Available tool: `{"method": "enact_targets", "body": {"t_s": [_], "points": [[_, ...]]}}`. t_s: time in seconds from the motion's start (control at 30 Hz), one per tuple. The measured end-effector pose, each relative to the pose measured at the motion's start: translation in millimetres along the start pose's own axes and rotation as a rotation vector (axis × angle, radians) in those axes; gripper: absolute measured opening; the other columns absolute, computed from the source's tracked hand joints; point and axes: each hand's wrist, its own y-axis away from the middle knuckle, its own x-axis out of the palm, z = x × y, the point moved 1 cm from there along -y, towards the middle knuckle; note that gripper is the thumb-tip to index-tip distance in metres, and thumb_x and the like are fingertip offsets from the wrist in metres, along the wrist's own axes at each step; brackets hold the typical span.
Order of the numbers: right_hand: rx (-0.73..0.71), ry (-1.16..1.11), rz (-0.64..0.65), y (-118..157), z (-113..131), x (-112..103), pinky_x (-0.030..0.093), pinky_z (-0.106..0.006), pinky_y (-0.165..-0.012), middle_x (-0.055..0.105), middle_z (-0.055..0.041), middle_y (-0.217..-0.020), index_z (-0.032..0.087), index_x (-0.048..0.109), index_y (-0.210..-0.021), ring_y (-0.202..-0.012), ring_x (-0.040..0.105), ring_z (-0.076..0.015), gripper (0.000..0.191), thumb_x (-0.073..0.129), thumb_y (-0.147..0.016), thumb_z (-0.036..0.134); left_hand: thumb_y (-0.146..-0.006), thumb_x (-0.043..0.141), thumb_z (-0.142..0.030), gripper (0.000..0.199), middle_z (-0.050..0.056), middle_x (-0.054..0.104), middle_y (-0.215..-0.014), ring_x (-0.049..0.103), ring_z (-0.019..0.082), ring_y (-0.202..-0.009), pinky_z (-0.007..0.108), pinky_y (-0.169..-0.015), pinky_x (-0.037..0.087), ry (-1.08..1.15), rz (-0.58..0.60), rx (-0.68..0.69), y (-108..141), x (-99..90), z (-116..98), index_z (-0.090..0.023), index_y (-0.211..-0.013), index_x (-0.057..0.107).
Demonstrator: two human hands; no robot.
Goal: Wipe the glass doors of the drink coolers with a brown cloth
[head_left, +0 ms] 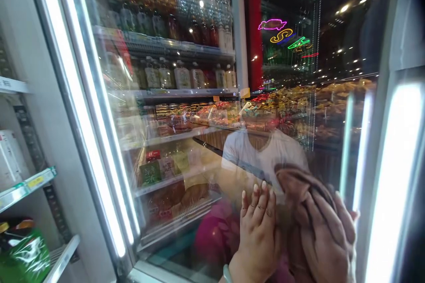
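My left hand [257, 234] rests with straight fingers against the glass door [229, 159]. Rings show on its fingers and a pale bracelet [227, 273] circles the wrist. Beside it, my right hand [323, 234] presses a brown cloth [294, 181] to the same glass, its fingers lying over the cloth. The cloth is bunched, with its upper folds standing out past the fingertips. Part of it hangs down between the two hands. A person's white shirt is mirrored in the glass behind both hands.
Bright light tubes [83, 110] run along the left frame, and another light tube [393, 185] stands at the right. Shelves of bottles [182, 75] show through or in the glass, mixed with reflections. At far left, shelves hold a green package [28, 252] and a white container [11, 159].
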Motion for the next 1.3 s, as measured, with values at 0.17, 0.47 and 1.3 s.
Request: {"method": "enact_targets", "body": {"t_s": [0.17,0.47,1.3], "points": [[-0.194,-0.030,0.124,-11,11,7,0.023,-0.060,-0.134,0.068,-0.0100,-0.141,0.025,0.044,-0.160,-0.154,0.041,-0.0299,0.063,0.057,-0.099,0.015,-0.090,0.049,-0.008,0.079,0.011,0.048,-0.164,0.018,0.021,-0.164,0.041,-0.138,0.002,-0.008,-0.090,-0.052,-19,-2.6,4,-0.008,-0.166,0.028],[-0.089,0.029,-0.001,-60,-7,5,0.023,-0.059,-0.134,0.051,-0.0054,-0.160,0.031,0.038,-0.163,-0.157,0.036,-0.0313,0.065,0.056,-0.101,0.020,-0.093,0.051,-0.016,0.073,0.005,0.036,-0.171,0.022,0.022,-0.164,0.043,-0.137,-0.003,0.016,-0.016,0.095,-64,-12.2,1,-0.011,-0.164,0.034],[-0.244,0.059,-0.032,-141,-4,13,0.029,-0.060,-0.131,0.057,-0.0095,-0.155,0.030,0.035,-0.163,-0.156,0.038,-0.0301,0.068,0.058,-0.101,0.014,-0.097,0.047,-0.012,0.072,0.012,0.031,-0.173,0.016,0.026,-0.165,0.049,-0.138,0.006,0.007,-0.167,0.100,-140,-20.3,6,-0.008,-0.166,0.027]]}}
